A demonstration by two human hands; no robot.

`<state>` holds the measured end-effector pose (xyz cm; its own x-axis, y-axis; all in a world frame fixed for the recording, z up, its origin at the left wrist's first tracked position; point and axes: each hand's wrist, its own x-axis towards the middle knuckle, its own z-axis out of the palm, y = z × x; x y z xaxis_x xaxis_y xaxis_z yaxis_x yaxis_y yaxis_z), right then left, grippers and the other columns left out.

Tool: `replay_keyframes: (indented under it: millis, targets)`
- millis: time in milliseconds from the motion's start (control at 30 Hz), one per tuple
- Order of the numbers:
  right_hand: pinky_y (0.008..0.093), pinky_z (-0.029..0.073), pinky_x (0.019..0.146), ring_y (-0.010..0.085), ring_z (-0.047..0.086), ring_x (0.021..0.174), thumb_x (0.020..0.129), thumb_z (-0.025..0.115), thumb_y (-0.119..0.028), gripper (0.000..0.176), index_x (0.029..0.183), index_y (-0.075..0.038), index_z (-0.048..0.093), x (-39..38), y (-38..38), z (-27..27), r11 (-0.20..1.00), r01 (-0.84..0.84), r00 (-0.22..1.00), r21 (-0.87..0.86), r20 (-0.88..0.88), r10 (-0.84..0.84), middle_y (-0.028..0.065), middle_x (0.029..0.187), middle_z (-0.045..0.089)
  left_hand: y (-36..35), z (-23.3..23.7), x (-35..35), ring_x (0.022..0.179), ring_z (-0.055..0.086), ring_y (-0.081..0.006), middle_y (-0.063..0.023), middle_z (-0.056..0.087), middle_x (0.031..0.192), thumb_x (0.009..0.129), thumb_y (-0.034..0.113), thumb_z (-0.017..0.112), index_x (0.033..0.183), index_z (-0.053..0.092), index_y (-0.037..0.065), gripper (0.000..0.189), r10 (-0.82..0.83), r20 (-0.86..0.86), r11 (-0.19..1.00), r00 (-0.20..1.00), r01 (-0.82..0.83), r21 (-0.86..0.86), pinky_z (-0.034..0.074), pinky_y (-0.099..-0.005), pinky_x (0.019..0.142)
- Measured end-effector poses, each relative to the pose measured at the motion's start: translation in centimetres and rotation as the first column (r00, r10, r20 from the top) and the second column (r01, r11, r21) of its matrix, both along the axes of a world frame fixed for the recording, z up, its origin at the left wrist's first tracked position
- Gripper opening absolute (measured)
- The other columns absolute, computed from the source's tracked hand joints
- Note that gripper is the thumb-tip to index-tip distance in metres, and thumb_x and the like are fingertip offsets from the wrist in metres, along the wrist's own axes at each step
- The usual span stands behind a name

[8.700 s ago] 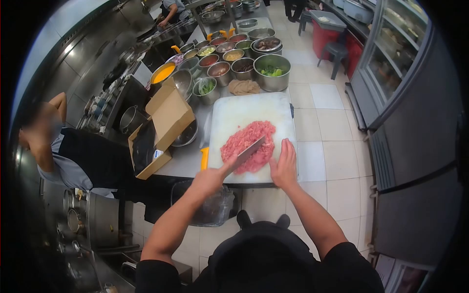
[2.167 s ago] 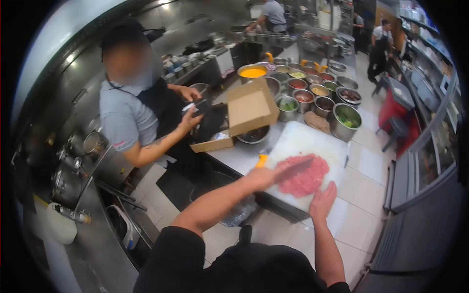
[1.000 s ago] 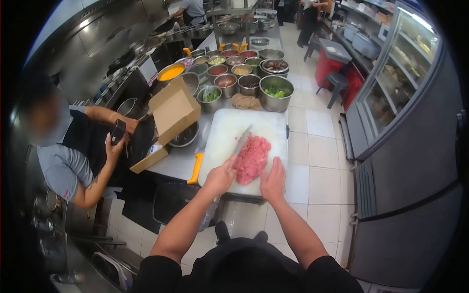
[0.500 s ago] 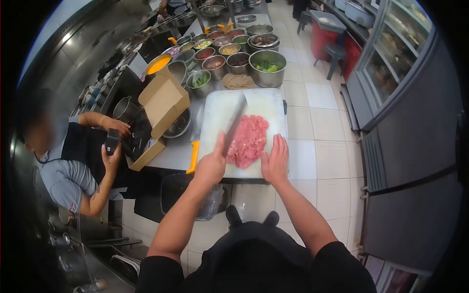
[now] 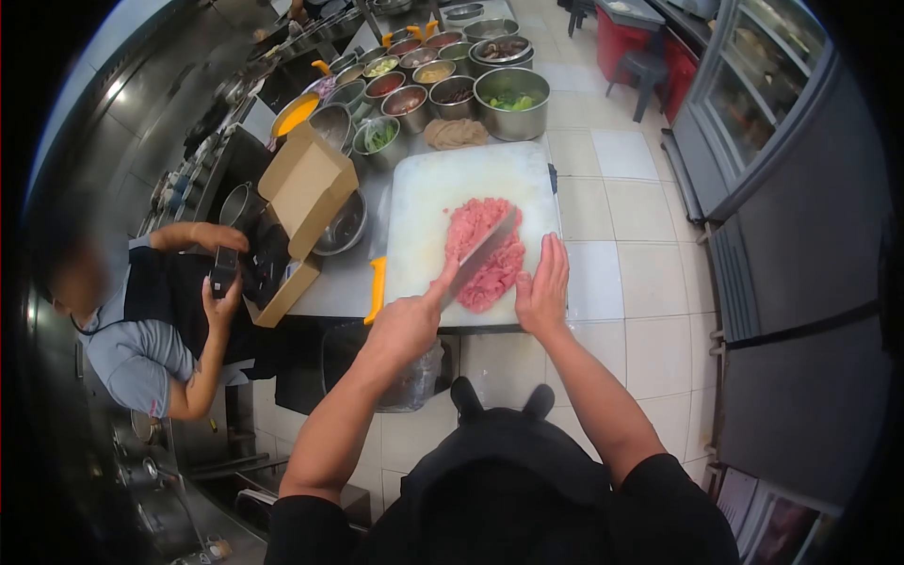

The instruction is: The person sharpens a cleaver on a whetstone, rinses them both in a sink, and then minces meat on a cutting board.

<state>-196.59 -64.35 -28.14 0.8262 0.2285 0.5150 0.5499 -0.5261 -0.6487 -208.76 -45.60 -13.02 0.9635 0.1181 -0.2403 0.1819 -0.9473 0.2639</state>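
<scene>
My left hand [image 5: 407,328] is closed around the handle of a broad-bladed knife [image 5: 485,252], its blade slanting across a flat pile of pink minced meat [image 5: 482,282]. Under the meat lies a white cutting board [image 5: 424,179]. My right hand [image 5: 543,287] rests open near the board's right front edge, fingers extended beside the meat and holding nothing. Along the left side of the board lies a second knife with a yellow-orange handle [image 5: 377,290].
Several metal bowls and a pot of green vegetables [image 5: 511,104] stand beyond the board, near a brown cloth [image 5: 456,134]. At left, a co-worker [image 5: 141,320] holds a small black device [image 5: 224,271] by an open cardboard box [image 5: 306,188]. A glass-door fridge [image 5: 753,104] stands right.
The knife has swung from the meat's left side to lie diagonally over it, tip toward the upper right. The meat looks more broken up. My view has shifted slightly.
</scene>
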Motion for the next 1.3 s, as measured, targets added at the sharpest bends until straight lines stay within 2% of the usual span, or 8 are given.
replay_keyframes:
  millis: [333,500,633,733,867,967,1067,1300]
  targets:
    - [0.0523,0.020,0.117,0.0473,0.028,0.140,0.103,0.033,-0.049,0.076,0.149,0.011,0.023,-1.0,-1.2,-0.3,0.964,0.057,0.996,0.260,-0.081,-0.037,0.0323,0.152,0.027,1.5,-0.9,-2.4,0.075,0.065,-0.0435,-0.0233,0.066,0.081,0.095,0.015,0.052,0.155,0.025,0.031,0.068,-0.009,0.025,1.000,1.000,0.010,-0.027,0.050,-0.0513,0.069]
    - [0.0527,0.021,0.116,0.0473,0.028,0.141,0.102,0.033,-0.050,0.078,0.150,0.011,0.021,-4.2,-2.0,-1.5,0.999,-0.027,0.998,0.036,-0.049,0.029,0.0328,0.153,0.026,2.8,-1.6,-1.2,0.077,0.065,-0.0448,-0.0234,0.067,0.084,0.096,0.014,0.053,0.156,0.023,0.027,0.068,-0.052,-0.174,0.997,0.983,0.061,0.047,0.051,-0.0518,0.070]
    - [0.0526,0.021,0.116,0.0470,0.030,0.141,0.102,0.033,-0.050,0.079,0.150,0.010,0.021,-3.5,-1.4,-1.3,0.999,0.033,0.998,0.005,-0.056,-0.033,0.0323,0.153,0.028,3.1,-1.8,-2.3,0.077,0.064,-0.0461,-0.0257,0.066,0.085,0.096,0.016,0.052,0.156,0.023,0.028,0.067,-0.029,0.158,0.994,0.987,0.045,-0.098,0.050,-0.0539,0.070]
    - [0.0524,0.021,0.116,0.0460,0.031,0.141,0.102,0.033,-0.051,0.079,0.151,0.010,0.022,-3.5,-1.1,-1.4,0.998,0.049,0.998,-0.040,-0.024,-0.050,0.0316,0.153,0.029,4.3,-1.4,-0.4,0.077,0.064,-0.0469,-0.0264,0.066,0.083,0.097,0.016,0.051,0.156,0.022,0.030,0.067,-0.084,-0.171,0.996,0.982,0.088,0.017,0.050,-0.0550,0.070]
    - [0.0521,0.021,0.116,0.0447,0.031,0.141,0.101,0.039,-0.047,0.077,0.151,0.009,0.022,-3.3,-0.7,-1.4,0.993,0.085,0.996,-0.076,-0.028,-0.088,0.0309,0.153,0.029,4.2,-1.8,-1.3,0.075,0.066,-0.0439,-0.0240,0.067,0.082,0.098,0.018,0.048,0.156,0.019,0.033,0.066,0.001,0.090,0.996,0.996,0.007,-0.084,0.050,-0.0539,0.070]
    - [0.0517,0.020,0.116,0.0437,0.029,0.142,0.100,0.044,-0.045,0.078,0.151,0.009,0.022,-3.3,-0.2,-0.6,0.984,0.101,0.986,-0.143,-0.118,-0.118,0.0304,0.154,0.028,4.7,-1.3,0.4,0.075,0.065,-0.0442,-0.0250,0.066,0.082,0.097,0.014,0.049,0.157,0.018,0.029,0.069,-0.085,-0.179,0.996,0.980,0.088,0.009,0.049,-0.0533,0.071]
    - [0.0515,0.019,0.117,0.0424,0.027,0.144,0.098,0.047,-0.046,0.080,0.151,0.009,0.022,-1.8,0.1,0.1,0.975,0.125,0.970,-0.185,-0.185,-0.160,0.0300,0.155,0.026,4.2,-0.7,-0.7,0.077,0.065,-0.0441,-0.0248,0.066,0.084,0.097,0.013,0.049,0.157,0.017,0.030,0.070,-0.026,0.121,0.988,0.992,0.044,-0.146,0.049,-0.0528,0.073]
    - [0.0506,0.014,0.120,0.0408,0.023,0.147,0.098,0.045,-0.051,0.084,0.152,0.008,0.020,-2.1,-0.2,-0.2,0.965,0.090,0.984,-0.245,-0.128,-0.124,0.0291,0.157,0.024,3.8,-0.7,0.8,0.086,0.063,-0.0513,-0.0324,0.065,0.092,0.098,0.016,0.050,0.157,0.018,0.031,0.068,0.055,0.030,0.987,0.998,-0.050,-0.151,0.048,-0.0539,0.078]
